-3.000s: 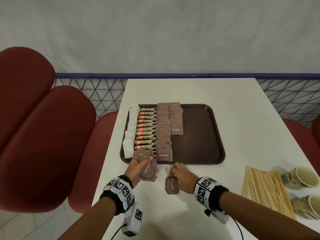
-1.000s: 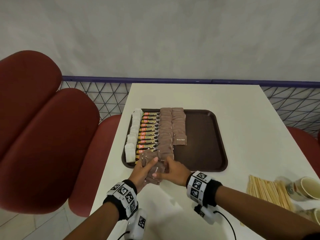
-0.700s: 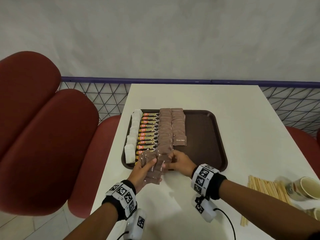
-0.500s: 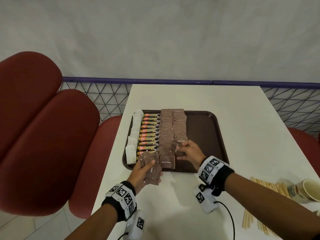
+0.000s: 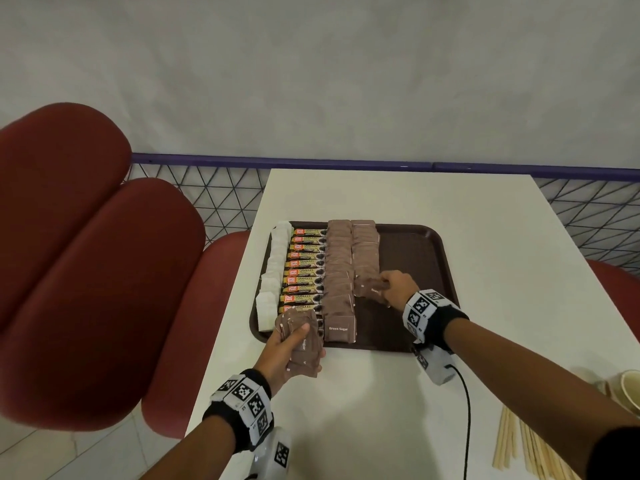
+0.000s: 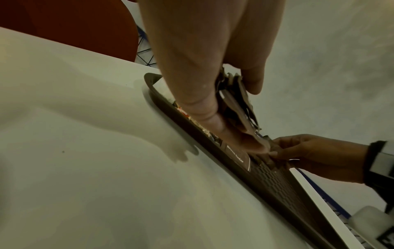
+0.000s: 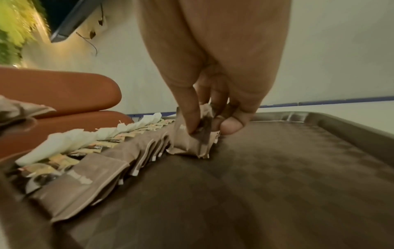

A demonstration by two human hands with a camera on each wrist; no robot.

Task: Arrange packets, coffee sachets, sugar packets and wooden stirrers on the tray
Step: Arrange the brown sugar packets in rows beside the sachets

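1. A white tabletop (image 5: 398, 202) is filling the middle of the head view, smooth and slightly glossy, standing against a pale grey wall (image 5: 311, 64) with a dark blue rail (image 5: 311, 164) and a black wire lattice running along its far edge.
2. Rounded red padded seats (image 5: 86, 254) are sitting at the left of the frame.
3. A dark brown rectangular tray (image 5: 415, 244) with rounded corners, a raised rim and a fine grid-textured floor is lying at the centre of the frame.
4. On the tray's left half, overlapping rows are lying side by side: white paper packets (image 5: 273, 271) at far left, then gold-and-black coffee sachets (image 5: 304, 265), then two rows of matte brown sugar packets (image 5: 341, 271).
5. The right hand (image 5: 398, 287) is reaching over the tray near the frame's centre, its fingers (image 7: 185, 107) pinching one crumpled brown sugar packet (image 5: 370, 289) at the near end of the shorter, right-hand brown row, the packet touching the tray floor.
6. The left hand (image 5: 287, 351) is hovering at the tray's near left corner, its thumb and curled fingers (image 6: 198, 94) gripping a loose stack of brown packets (image 5: 304, 344).
7. Pale wooden stirrers (image 5: 519, 445) are lying on the tabletop at the lower right of the frame, well apart from both hands, beside paper cups (image 5: 627, 393).
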